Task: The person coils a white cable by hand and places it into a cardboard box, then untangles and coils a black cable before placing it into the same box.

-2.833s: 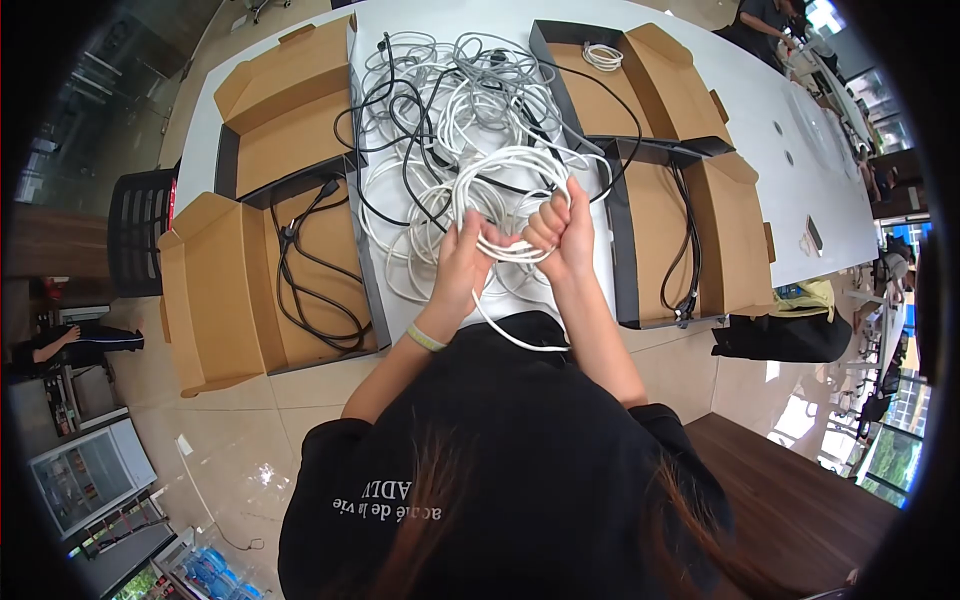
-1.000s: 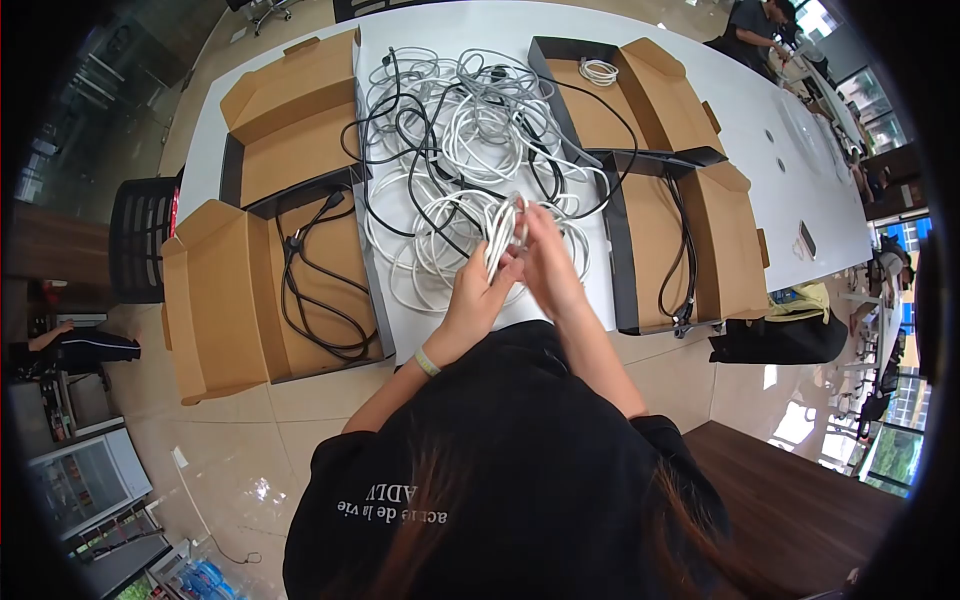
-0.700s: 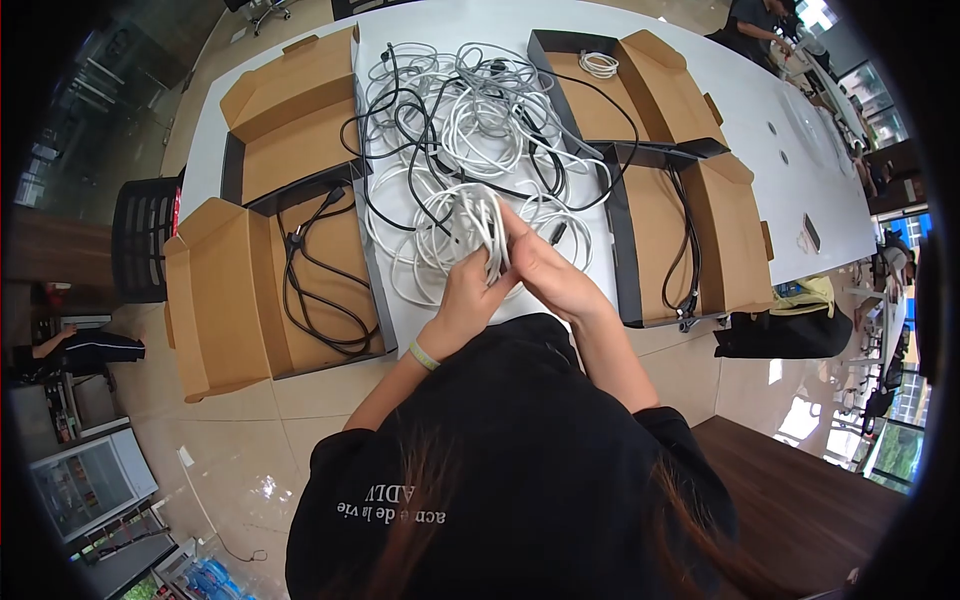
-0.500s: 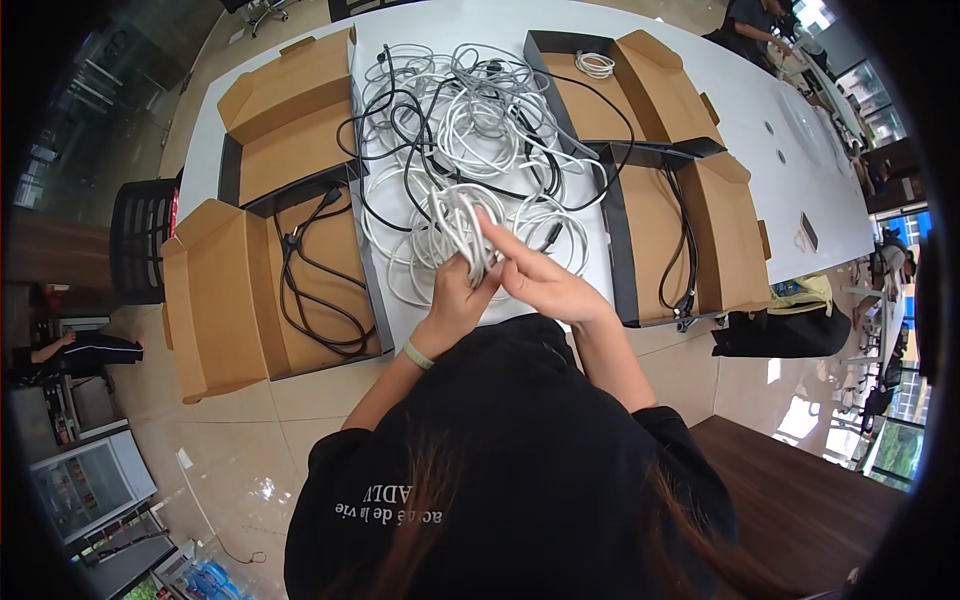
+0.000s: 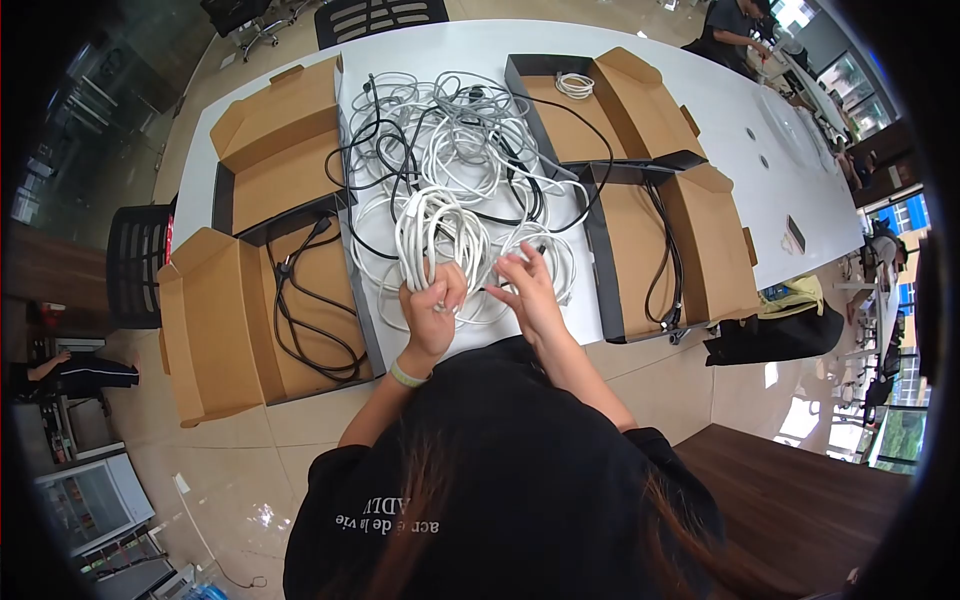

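My left hand is closed round a coiled white cable, whose loops stand up above the fist. To its right, my right hand is raised with fingers apart and partly bent; nothing shows between them. Beneath and beyond both hands lies a tangled heap of white, grey and black cables on the white table. Loose white loops rest on the tabletop just past my right hand. Some of the heap is hidden behind the held coil.
Open cardboard boxes flank the heap: one far left, one near left with a black cable, one far right with a small white coil, one near right with a black cable. A phone lies further right.
My right hand has come off the white coil and moved right, its fingers spreading. The left hand still grips the coil, which now faces the camera with its loops fanned wider.
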Demonstrator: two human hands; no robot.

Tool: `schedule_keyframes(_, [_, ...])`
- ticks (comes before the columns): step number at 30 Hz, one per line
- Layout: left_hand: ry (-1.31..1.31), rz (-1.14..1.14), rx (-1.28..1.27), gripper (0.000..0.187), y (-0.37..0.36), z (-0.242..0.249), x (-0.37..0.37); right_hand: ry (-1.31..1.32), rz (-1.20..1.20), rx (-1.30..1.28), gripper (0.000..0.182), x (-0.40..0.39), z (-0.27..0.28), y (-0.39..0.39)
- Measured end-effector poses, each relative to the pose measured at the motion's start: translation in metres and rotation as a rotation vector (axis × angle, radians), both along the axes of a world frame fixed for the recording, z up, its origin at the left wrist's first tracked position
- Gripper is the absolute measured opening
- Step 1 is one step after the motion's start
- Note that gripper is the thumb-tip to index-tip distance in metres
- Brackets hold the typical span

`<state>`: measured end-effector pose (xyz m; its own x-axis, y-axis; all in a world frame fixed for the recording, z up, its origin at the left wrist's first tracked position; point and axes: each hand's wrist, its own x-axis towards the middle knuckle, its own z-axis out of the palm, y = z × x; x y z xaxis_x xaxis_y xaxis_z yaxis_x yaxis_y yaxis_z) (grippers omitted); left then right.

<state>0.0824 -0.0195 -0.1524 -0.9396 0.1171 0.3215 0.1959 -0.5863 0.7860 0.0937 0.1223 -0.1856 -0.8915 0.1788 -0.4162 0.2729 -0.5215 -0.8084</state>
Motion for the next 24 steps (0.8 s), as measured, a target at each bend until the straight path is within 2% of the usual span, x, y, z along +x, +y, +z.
schedule_keyframes(2, [0.078, -0.019, 0.074, 0.023, 0.003, -0.001, 0.000, 0.006, 0.081, -0.138, 0.077, 0.003, -0.006, -0.002])
schedule_keyframes(3, [0.075, -0.021, 0.071, 0.023, 0.002, 0.004, 0.002, 0.000, 0.105, -0.130, 0.073, 0.005, 0.000, -0.007])
schedule_keyframes(5, [0.158, -0.056, 0.084, 0.023, -0.002, 0.019, 0.004, 0.136, 0.225, -0.074, 0.067, 0.005, -0.025, -0.011])
schedule_keyframes(6, [0.168, -0.018, 0.123, 0.024, -0.002, 0.025, 0.006, 0.209, 0.253, 0.027, 0.052, 0.006, -0.017, -0.017])
schedule_keyframes(8, [0.191, 0.161, 0.106, 0.025, -0.003, 0.033, 0.008, 0.353, 0.413, 0.300, 0.033, 0.008, -0.009, -0.018])
schedule_keyframes(9, [0.202, 0.201, 0.132, 0.028, -0.003, 0.045, 0.008, 0.517, 0.394, 0.531, 0.019, 0.010, 0.006, -0.020])
schedule_keyframes(12, [0.303, 0.156, 0.108, 0.029, -0.014, 0.080, 0.002, 0.867, 0.488, 0.686, 0.018, 0.008, 0.030, -0.018])
schedule_keyframes(14, [0.228, 0.189, 0.243, 0.029, -0.025, 0.095, 0.003, 0.919, 0.496, 0.897, 0.016, -0.002, 0.024, -0.014])
schedule_keyframes(15, [0.235, 0.193, 0.262, 0.032, -0.035, 0.105, 0.003, 0.892, 0.486, 1.112, 0.014, -0.008, 0.015, -0.010])
schedule_keyframes(17, [0.415, 0.003, 0.439, 0.036, -0.059, 0.130, -0.001, 0.753, 0.489, 1.084, 0.012, -0.021, -0.008, -0.002])
schedule_keyframes(19, [0.544, -0.070, 0.459, 0.038, -0.089, 0.148, -0.001, 0.822, 0.456, 1.029, 0.011, -0.027, -0.005, 0.007])
schedule_keyframes(21, [0.482, -0.044, 0.489, 0.041, -0.097, 0.157, 0.005, 0.994, 0.407, 1.057, 0.018, -0.035, -0.004, 0.013])
schedule_keyframes(24, [0.425, -0.145, 0.510, 0.043, -0.101, 0.154, 0.004, 0.892, 0.382, 1.065, 0.019, -0.034, 0.022, 0.021])
